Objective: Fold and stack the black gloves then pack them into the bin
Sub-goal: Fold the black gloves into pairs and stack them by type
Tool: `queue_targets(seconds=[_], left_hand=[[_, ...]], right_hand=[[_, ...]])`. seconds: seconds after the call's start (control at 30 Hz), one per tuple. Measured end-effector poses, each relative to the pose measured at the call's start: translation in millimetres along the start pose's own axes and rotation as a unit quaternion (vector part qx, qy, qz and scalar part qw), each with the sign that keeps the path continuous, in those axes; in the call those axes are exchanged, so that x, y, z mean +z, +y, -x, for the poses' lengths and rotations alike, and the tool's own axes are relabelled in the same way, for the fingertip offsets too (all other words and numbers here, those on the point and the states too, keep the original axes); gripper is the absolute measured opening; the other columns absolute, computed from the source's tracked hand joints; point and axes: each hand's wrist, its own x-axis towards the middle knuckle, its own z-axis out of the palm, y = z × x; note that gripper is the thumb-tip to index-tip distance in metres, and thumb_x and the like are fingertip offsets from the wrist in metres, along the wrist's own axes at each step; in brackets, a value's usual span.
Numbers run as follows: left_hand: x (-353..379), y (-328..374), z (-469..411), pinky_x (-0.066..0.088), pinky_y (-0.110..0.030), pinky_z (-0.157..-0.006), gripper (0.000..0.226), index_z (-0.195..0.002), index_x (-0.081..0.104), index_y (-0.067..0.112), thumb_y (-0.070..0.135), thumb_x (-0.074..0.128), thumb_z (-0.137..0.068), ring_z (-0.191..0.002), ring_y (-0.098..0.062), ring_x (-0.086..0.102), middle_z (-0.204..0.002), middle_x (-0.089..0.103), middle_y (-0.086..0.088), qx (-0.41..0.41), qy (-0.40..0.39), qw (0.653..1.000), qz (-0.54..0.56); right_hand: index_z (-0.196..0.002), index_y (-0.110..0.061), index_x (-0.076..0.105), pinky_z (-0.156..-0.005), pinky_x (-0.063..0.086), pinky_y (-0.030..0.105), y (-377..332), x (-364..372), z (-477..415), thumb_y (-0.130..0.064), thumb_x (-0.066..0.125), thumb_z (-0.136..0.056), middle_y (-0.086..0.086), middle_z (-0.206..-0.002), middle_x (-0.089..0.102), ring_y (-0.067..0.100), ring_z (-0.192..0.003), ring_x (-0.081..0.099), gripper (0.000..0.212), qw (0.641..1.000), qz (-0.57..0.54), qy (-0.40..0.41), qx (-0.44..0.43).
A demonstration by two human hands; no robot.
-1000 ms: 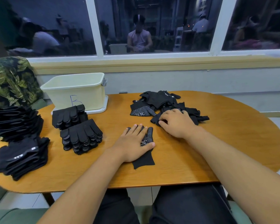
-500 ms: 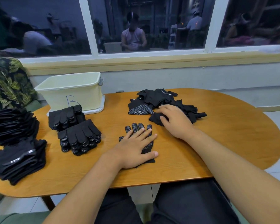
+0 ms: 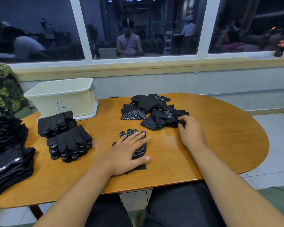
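Observation:
A black dotted glove (image 3: pixel 138 149) lies flat on the wooden table (image 3: pixel 220 145), palm side up. My left hand (image 3: pixel 126 153) presses on it with straight, spread fingers. Behind it lies a loose heap of black gloves (image 3: pixel 154 110). My right hand (image 3: pixel 189 130) pinches a glove at the heap's right edge. Two neat stacks of gloves (image 3: pixel 67 140) sit left of centre, in front of the cream bin (image 3: pixel 62 97).
A tall pile of black gloves (image 3: pixel 8 153) fills the table's left end. A leaf-patterned cushion (image 3: pixel 3 89) is behind it. The window sill and wall run behind the table. The table's right half is bare wood.
My left hand slid back along the flat glove, uncovering its fingertips. My right hand moved right across the heap and took hold of a glove at its edge.

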Motion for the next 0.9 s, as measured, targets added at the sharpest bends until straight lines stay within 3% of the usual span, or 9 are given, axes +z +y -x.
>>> queue_targets(seconds=[0.2, 0.37, 0.5, 0.6, 0.73, 0.9], left_hand=[[1, -2, -1, -0.002, -0.038, -0.133, 0.073, -0.165, 0.022, 0.052, 0.083, 0.034, -0.1, -0.158, 0.01, -0.006, -0.173, 0.009, 0.03, -0.01, 0.013, 1.0, 0.019], [2, -5, -1, 0.0, -0.036, -0.132, 0.072, -0.163, 0.028, 0.051, 0.083, 0.034, -0.1, -0.158, 0.01, 0.0, -0.172, 0.015, 0.03, -0.016, 0.026, 0.999, 0.029], [3, -5, -1, 0.002, -0.037, -0.132, 0.071, -0.163, 0.031, 0.05, 0.083, 0.034, -0.099, -0.158, 0.009, 0.004, -0.172, 0.017, 0.03, -0.016, 0.032, 0.999, 0.027], [2, -5, -1, 0.003, -0.037, -0.133, 0.071, -0.162, 0.032, 0.05, 0.082, 0.035, -0.099, -0.158, 0.008, 0.005, -0.171, 0.018, 0.03, -0.018, 0.035, 0.999, 0.027], [3, -5, -2, 0.003, -0.036, -0.132, 0.07, -0.162, 0.032, 0.051, 0.083, 0.035, -0.099, -0.157, 0.009, 0.006, -0.171, 0.019, 0.03, -0.017, 0.039, 0.999, 0.026], [2, -4, 0, 0.0, -0.031, -0.13, 0.071, -0.161, 0.033, 0.051, 0.083, 0.035, -0.098, -0.157, 0.01, 0.006, -0.17, 0.02, 0.031, -0.018, 0.044, 0.999, 0.021]], right_hand=[[-0.109, -0.031, 0.075, -0.082, 0.056, 0.032, 1, -5, 1, -0.033, 0.073, -0.099, -0.016, -0.106, 0.07, 0.008, -0.095, 0.065, 0.01, 0.997, -0.081, 0.0, 0.018], [-0.108, -0.029, 0.074, -0.085, 0.061, 0.03, 3, -10, -2, -0.007, 0.068, -0.1, -0.013, -0.102, 0.074, 0.005, -0.094, 0.071, 0.024, 0.968, -0.234, 0.025, 0.085], [-0.107, -0.032, 0.073, -0.08, 0.064, 0.035, -1, -10, -6, 0.0, 0.068, -0.099, -0.008, -0.106, 0.074, 0.015, -0.096, 0.074, 0.034, 0.932, -0.34, 0.052, 0.112], [-0.113, -0.028, 0.073, -0.082, 0.065, 0.03, -13, -20, -12, 0.003, 0.065, -0.101, -0.008, -0.117, 0.071, 0.008, -0.091, 0.073, 0.034, 0.896, -0.423, 0.041, 0.127], [-0.113, -0.03, 0.074, -0.081, 0.058, 0.021, -36, -49, -30, 0.001, 0.069, -0.099, -0.014, -0.119, 0.074, 0.003, -0.093, 0.071, 0.035, 0.905, -0.422, 0.038, 0.045], [-0.112, -0.03, 0.074, -0.09, 0.059, 0.027, -67, -96, -59, -0.002, 0.074, -0.097, -0.013, -0.12, 0.074, 0.003, -0.089, 0.069, 0.031, 0.888, -0.457, 0.043, -0.013]])
